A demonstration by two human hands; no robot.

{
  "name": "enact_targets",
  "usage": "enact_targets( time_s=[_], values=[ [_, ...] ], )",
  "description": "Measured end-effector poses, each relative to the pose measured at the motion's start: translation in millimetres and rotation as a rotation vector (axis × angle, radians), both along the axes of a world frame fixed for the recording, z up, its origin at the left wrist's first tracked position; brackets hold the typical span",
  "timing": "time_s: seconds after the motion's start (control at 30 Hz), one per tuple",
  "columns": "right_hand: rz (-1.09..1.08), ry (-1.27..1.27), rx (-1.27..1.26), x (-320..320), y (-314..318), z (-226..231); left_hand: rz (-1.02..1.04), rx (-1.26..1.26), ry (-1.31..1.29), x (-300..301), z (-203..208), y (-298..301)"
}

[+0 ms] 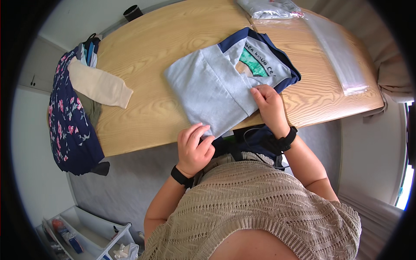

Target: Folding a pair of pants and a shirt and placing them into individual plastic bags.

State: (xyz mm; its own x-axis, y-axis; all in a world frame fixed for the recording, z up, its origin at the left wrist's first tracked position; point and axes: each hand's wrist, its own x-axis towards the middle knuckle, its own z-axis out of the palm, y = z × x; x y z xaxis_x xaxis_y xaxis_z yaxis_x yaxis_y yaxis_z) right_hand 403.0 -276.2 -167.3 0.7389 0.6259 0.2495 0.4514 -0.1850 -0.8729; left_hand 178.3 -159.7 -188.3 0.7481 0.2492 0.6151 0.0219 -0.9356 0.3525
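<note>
A light grey sweatshirt (203, 86) with navy trim and a green print lies partly folded on the wooden table, near its front edge. My left hand (194, 147) pinches the near left corner of the fabric, fingers bent over the edge. At the near right edge, my right hand (269, 106) grips a folded part of the sweatshirt between thumb and fingers. Both wrists wear black bands. Part of the printed front shows beside the folded-over panel.
Clear plastic bags (338, 56) lie along the table's right side, beside a bagged grey garment (271, 8). Clothes, including a navy floral garment (65, 117) and a cream sleeve (99, 84), drape over the left end. A black cup (132, 13) stands behind. White bins (91, 229) sit on the floor.
</note>
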Motion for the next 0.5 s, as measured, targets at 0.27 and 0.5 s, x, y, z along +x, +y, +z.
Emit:
enact_targets(
  time_s=[0.27, 0.5],
  values=[
    [0.015, -0.537, -0.041, -28.8, -10.8, 22.1, 0.118, -0.350, 0.096, 5.0, 51.3, 57.1],
    [0.180, -0.504, -0.230, -44.9, -3.3, 7.4, 0.235, -0.855, 0.160, 49.8, 38.5, 130.1]
  ],
)
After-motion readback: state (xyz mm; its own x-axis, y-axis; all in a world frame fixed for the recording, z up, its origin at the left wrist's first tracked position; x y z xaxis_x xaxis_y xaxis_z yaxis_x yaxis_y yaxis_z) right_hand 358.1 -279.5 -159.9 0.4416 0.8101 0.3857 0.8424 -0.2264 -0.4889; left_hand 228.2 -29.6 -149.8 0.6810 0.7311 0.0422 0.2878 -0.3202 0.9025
